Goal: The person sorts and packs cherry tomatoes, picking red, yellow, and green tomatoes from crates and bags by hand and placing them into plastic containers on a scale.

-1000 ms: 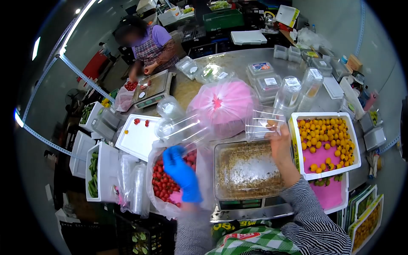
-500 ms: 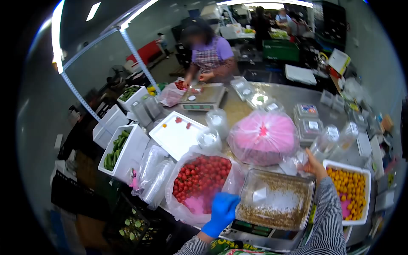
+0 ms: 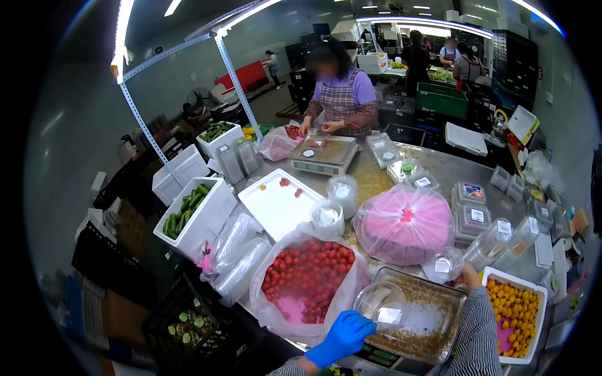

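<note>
My left hand (image 3: 343, 339), in a blue glove, has its fingers curled at the near rim of a clear round plastic tub (image 3: 379, 297) with a white label. This tub sits on a stained metal tray (image 3: 433, 341), which rests on a scale. Beside my left hand, a clear bag holds many red cherry tomatoes (image 3: 307, 269). My right hand (image 3: 470, 276), bare and partly hidden behind its sleeve, is closed at the edge of another clear round tub (image 3: 443, 265) beyond the tray's far right corner.
A tied pink bag (image 3: 406, 222) stands beyond the tray. Right of it are stacked clear tubs (image 3: 489, 244) and a white box of yellow tomatoes (image 3: 514, 313). Left are a white tray (image 3: 279, 203) and cucumbers (image 3: 187, 210). Across the table a person (image 3: 342, 94) works at a scale (image 3: 325, 155).
The view has tilted up, so the table appears lower and further right. My left hand is at the near side of the tub, and the right-hand tub shows more fully.
</note>
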{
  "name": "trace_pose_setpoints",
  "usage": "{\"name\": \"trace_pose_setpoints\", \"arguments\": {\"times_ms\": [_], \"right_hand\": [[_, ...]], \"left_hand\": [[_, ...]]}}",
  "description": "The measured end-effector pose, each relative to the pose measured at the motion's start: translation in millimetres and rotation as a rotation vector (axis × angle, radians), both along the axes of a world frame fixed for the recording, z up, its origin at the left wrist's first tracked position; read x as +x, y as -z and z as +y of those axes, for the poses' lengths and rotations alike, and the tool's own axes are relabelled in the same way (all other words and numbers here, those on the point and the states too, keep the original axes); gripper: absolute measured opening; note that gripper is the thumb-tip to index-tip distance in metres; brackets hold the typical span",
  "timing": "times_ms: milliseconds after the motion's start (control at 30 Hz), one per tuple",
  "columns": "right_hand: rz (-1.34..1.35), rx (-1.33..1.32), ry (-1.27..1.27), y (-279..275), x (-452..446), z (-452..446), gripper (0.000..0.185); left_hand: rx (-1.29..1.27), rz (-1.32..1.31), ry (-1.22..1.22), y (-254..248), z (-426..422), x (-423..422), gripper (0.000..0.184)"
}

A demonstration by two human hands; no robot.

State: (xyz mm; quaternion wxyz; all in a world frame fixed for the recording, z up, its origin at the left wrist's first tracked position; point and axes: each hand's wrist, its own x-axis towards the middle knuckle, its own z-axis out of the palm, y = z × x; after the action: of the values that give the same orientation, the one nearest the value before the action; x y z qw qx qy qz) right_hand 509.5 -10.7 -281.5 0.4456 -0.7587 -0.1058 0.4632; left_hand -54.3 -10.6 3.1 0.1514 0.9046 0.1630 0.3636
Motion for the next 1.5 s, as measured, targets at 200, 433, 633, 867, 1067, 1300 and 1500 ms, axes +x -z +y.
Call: {"name": "trace_pose_setpoints", "arguments": {"times_ms": [200, 433, 633, 867, 1067, 1300, 1500], "right_hand": [[0.077, 0.289, 0.186, -143, -57, -25, 0.039], [-0.665, 0.421, 0.006, -224, -147, -69, 0.035], [-0.55, 0.516, 0.06, -257, -260, -96, 0.021], [-0.718, 0.551, -0.117, -265, -322, -101, 0.016], [-0.614, 0.497, -0.127, -261, -334, -99, 0.017], [-0.762, 0.461, 0.04, -257, -326, -108, 0.017], [-1.285, 0.343, 0.241, -241, -279, -150, 0.014]], "left_hand": [[0.056, 0.126, 0.119, 19, -8, 15, 0.034], [0.121, 0.124, 0.172, 41, -18, 32, 0.025], [0.131, 0.144, 0.17, 41, -16, 30, 0.025], [0.155, 0.165, 0.168, 43, -13, 36, 0.036], [0.136, 0.15, 0.139, 45, -17, 39, 0.042], [-0.059, -0.001, -0.039, 26, -8, 1, 0.048], [-0.13, 0.052, -0.758, 64, 17, -136, 0.061]]}}
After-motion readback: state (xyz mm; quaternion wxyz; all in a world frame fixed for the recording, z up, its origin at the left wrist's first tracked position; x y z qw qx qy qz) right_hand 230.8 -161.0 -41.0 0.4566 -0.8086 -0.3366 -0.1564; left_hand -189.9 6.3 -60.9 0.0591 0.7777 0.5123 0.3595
